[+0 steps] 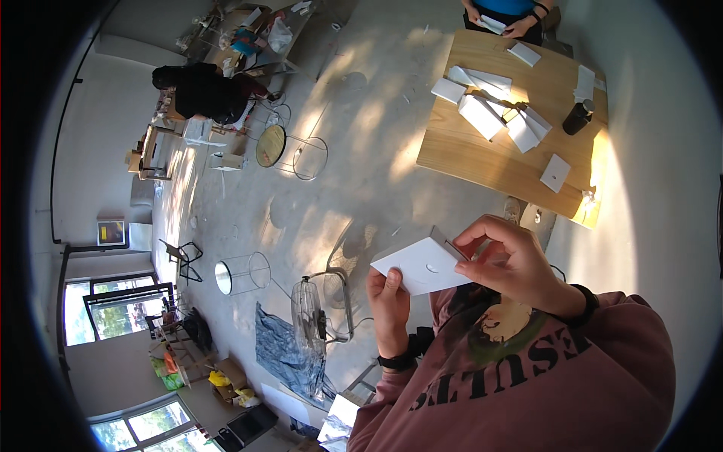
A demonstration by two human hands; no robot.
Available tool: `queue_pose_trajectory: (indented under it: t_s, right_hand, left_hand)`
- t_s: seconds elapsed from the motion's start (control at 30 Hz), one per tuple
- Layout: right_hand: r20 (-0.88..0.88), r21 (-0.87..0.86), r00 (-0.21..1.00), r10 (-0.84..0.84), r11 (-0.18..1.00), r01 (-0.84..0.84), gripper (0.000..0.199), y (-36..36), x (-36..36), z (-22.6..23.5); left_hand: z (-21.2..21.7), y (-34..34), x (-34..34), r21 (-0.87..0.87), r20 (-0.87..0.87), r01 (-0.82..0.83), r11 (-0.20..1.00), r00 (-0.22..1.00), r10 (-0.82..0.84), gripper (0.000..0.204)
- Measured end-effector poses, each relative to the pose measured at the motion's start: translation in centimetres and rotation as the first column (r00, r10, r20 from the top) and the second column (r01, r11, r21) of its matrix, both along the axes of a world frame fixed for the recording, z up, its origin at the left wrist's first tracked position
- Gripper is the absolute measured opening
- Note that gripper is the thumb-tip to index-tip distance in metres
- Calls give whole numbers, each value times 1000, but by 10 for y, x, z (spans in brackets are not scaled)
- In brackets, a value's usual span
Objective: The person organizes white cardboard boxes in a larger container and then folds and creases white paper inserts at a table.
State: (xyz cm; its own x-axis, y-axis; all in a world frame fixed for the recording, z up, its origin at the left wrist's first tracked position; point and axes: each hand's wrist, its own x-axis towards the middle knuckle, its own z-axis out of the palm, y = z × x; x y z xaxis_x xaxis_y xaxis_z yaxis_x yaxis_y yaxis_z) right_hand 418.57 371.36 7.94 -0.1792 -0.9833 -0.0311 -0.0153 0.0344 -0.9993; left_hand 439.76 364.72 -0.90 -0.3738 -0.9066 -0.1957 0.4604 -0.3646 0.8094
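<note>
In front of my chest I hold a small flat white box [419,265], tilted, with a small round mark on its face. My left hand [389,303] grips the box's lower left corner, thumb on the face. At its right end, the thumb and bent fingers of my right hand [508,260] pinch the edge, where a narrow dark gap shows. What lies under the fingertips is hidden. Both wrists wear dark bands.
A wooden table [459,162] bears folded white boxes [482,117] and a black bottle [578,117]. Behind it, a person's hands [520,28] hold a white piece. Stools [272,145], a floor fan [307,313] and another person [207,94] at a cluttered bench are on the left.
</note>
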Motion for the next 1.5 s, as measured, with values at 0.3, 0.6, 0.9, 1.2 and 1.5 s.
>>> queue_pose_trajectory:
  t_s: [0.3, 0.6, 0.9, 1.2, 1.5]
  right_hand:
    - [299, 13, 954, -12, 1000, 8, 32, 2, 14, -33]
    - [612, 172, 783, -108, 985, 2, 36, 14, -10, -46]
    - [472, 140, 874, -112, 989, 51, 28, 19, -8, -40]
    - [322, 70, 944, -79, 996, 60, 33, 23, -9, -34]
    - [289, 75, 955, -64, 996, 45, 36, 23, -5, -25]
  left_hand:
    - [40, 13, 9, -186, 328, 11, 982, 943, 51, 34]
    - [72, 28, 4, -177, 161, 142, 974, 980, -114, 37]
    - [73, 21, 5, -120, 334, 204, 971, 930, -154, 26]
    - [77, 17, 4, -81, 559, 293, 953, 804, -200, 29]
    - [75, 20, -4, -179, 638, 253, 951, 766, -84, 52]
